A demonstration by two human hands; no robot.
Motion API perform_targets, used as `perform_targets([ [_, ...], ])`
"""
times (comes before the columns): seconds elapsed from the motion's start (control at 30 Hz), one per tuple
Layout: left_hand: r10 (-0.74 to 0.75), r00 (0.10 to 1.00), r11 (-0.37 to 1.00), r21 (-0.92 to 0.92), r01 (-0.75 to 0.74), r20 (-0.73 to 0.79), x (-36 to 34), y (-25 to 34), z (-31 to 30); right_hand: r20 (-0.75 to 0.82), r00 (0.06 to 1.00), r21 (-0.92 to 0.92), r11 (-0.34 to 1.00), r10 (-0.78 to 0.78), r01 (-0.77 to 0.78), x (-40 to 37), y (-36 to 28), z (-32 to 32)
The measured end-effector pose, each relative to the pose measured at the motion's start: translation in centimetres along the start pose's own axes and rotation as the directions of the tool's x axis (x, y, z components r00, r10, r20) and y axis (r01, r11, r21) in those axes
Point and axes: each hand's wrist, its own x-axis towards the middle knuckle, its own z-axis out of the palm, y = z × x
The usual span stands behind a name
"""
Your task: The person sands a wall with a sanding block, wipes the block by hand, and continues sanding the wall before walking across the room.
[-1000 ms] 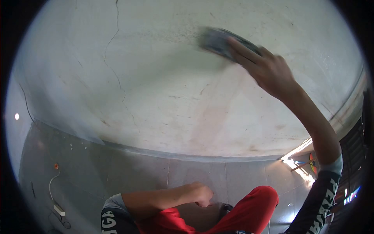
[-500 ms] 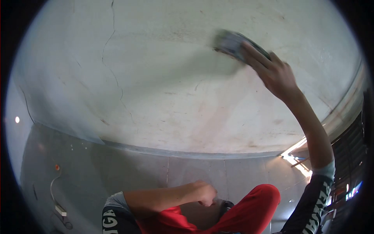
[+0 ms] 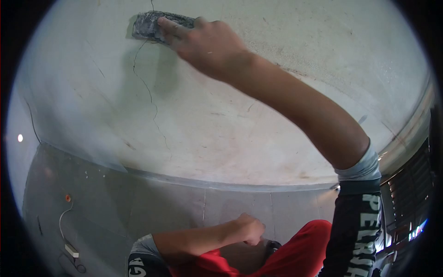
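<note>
My right hand (image 3: 203,41) is closed on a dark, dust-smeared sanding block (image 3: 147,27), fingers stretched along its back. The block lies against the pale wall (image 3: 286,115) high on the left, across the upper part of a thin crack (image 3: 150,94). Low in the middle, my left hand (image 3: 251,229) is curled into a fist in front of my body, near my red-trousered knee (image 3: 316,235). Nothing shows in that fist.
A grey tiled floor (image 3: 161,203) meets the wall along a low grey edge. At the lower left a white cable (image 3: 61,226) runs to a small white box (image 3: 71,250). Brown scuffs mark the wall. Dark slatted structures and bright light stand at the far right.
My right hand has swept the sanding block leftward and slightly up across the wall, from the upper right onto the crack. My left hand stays curled in nearly the same place.
</note>
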Motion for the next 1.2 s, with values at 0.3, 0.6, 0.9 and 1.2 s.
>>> perform_targets([
  [0.3, 0.075, 0.993, 0.996, 0.04, -0.078, 0.09, -0.2, -0.5, 0.2, -0.025, 0.993, 0.092, 0.989, 0.115, -0.112, -23.0, 10.4, 2.3],
  [0.6, 0.12, 0.993, 0.992, 0.027, -0.121, 0.006, 1.3, -1.4, 0.5, -0.147, 0.989, 0.07, 0.998, 0.015, -0.004, -4.0, 4.9, 0.2],
  [0.9, 0.129, 0.991, 0.992, 0.008, -0.129, -0.026, -0.6, 0.2, -0.5, -0.12, 0.982, 0.088, 0.987, 0.146, -0.136, -14.6, 6.3, 1.1],
  [1.2, 0.163, 0.986, 0.987, 0.01, -0.163, 0.026, -0.3, -0.2, -0.3, -0.099, 0.973, 0.091, 0.975, 0.21, -0.201, -12.5, 6.2, -0.2],
])
